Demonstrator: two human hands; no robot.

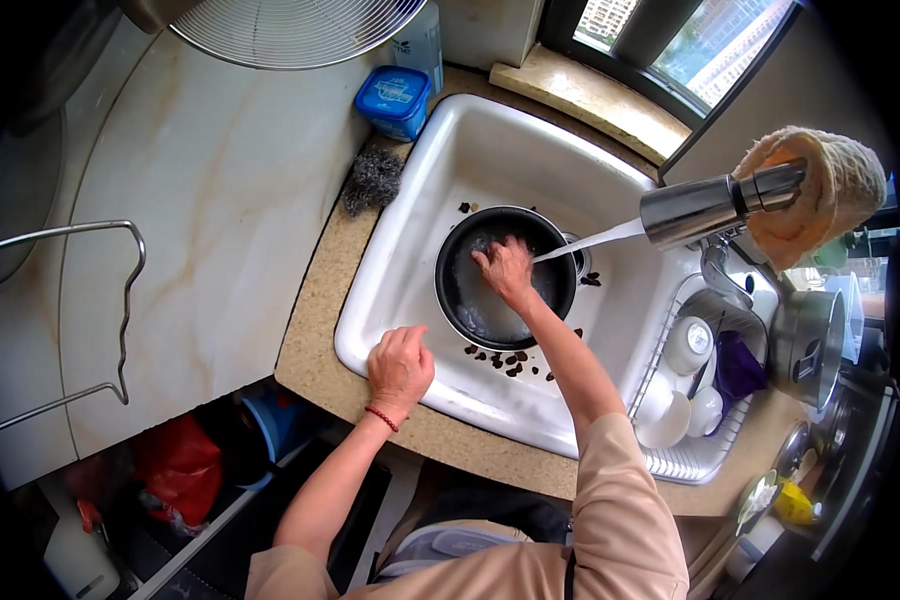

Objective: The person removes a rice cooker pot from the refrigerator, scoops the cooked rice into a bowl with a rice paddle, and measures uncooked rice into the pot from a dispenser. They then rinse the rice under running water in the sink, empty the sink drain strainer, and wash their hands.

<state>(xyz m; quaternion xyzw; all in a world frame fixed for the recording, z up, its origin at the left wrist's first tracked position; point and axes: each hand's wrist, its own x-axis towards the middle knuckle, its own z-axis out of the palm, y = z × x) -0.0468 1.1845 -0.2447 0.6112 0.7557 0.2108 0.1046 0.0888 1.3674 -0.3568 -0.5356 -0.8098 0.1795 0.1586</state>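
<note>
A dark round pot (460, 290) holding cloudy water sits in the white sink (370, 290). My right hand (508, 268) reaches into it, fingers bent and partly under the water; whether they hold anything is hidden. From the metal faucet (675, 212) a stream of water runs into the pot beside that hand. Small dark pieces (510, 362) lie scattered on the sink bottom around the pot. My left hand (400, 365) rests on the sink's front left rim, with its fingers curled together and nothing visible in them.
A dish rack (660, 460) with white bowls (688, 345) stands at the right. Behind the left rim are a steel-wool scrubber (373, 180) and a blue tub (393, 100). A cloth (810, 195) hangs over the faucet. A wire strainer (295, 30) is at the top.
</note>
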